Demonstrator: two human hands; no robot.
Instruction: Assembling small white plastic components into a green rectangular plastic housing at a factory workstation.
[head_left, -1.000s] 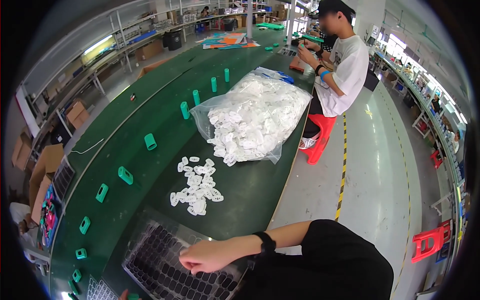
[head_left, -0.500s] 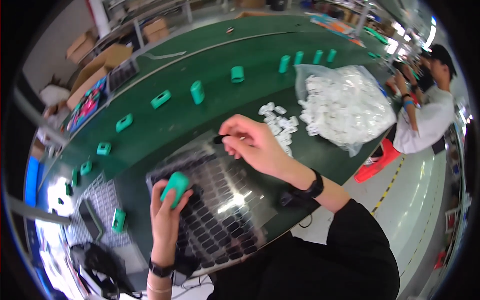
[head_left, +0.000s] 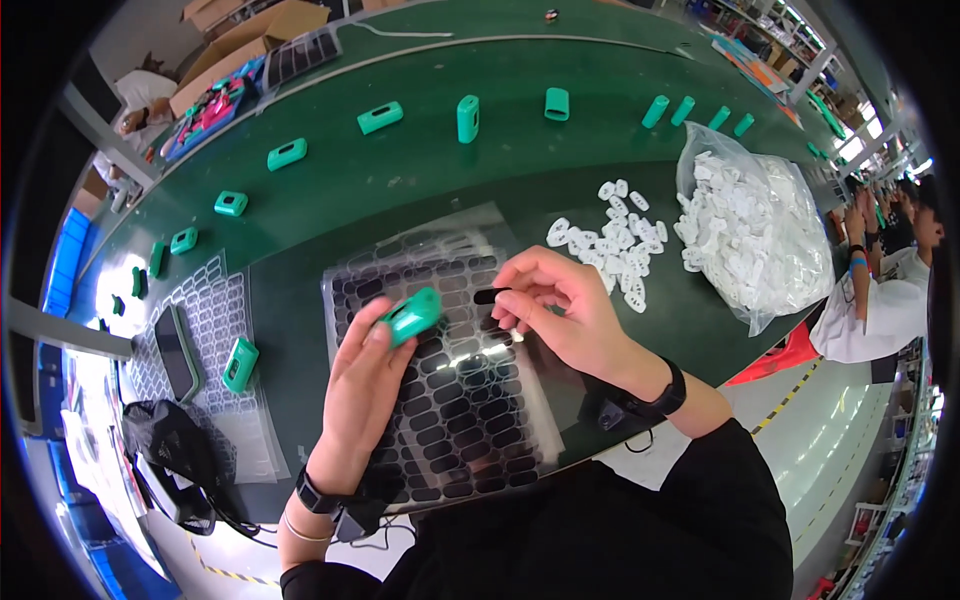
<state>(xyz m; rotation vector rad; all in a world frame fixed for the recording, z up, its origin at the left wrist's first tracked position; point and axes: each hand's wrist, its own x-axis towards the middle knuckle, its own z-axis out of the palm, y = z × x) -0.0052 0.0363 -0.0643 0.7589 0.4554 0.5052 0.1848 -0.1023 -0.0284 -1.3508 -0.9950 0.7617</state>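
Left hand (head_left: 365, 385) fingers wrapped around green casing (head_left: 412, 312) over sticker sheet (head_left: 440, 400), right hand (head_left: 560, 315) at its 3 o'clock pinching a black oval sticker (head_left: 487, 296) by thumb and forefinger — risk: thin sticker could curl, land skewed on casing.

My left hand (head_left: 365, 375) covers half the green casing (head_left: 410, 314); at three o'clock, a co-worker (head_left: 880, 290) is cut off by the rim.

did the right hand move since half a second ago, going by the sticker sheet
Yes. The right hand with its black sticker has come from the sticker sheet's far edge inward, toward the green case.
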